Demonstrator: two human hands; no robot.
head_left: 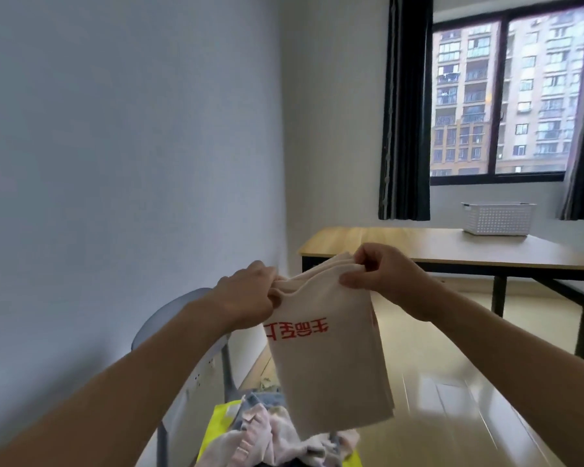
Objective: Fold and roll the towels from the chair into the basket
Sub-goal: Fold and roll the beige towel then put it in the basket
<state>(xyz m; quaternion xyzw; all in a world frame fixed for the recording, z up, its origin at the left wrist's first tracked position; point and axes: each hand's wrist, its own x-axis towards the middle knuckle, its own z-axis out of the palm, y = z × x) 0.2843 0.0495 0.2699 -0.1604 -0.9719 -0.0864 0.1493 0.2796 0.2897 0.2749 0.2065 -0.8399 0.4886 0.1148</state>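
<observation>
A person's left hand and right hand are pinching the top corners of a folded beige towel, fingers clamped, above the cloth-piled chair; the white basket is sitting on the far table.

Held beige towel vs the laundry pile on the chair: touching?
Cannot tell. In the head view the beige towel, pinched at its top edge by the left hand and right hand, overlaps the laundry pile, hiding any contact or gap.

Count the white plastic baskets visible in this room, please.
1: the white perforated plastic basket stands on the wooden table under the window. Others may be out of view.
</observation>
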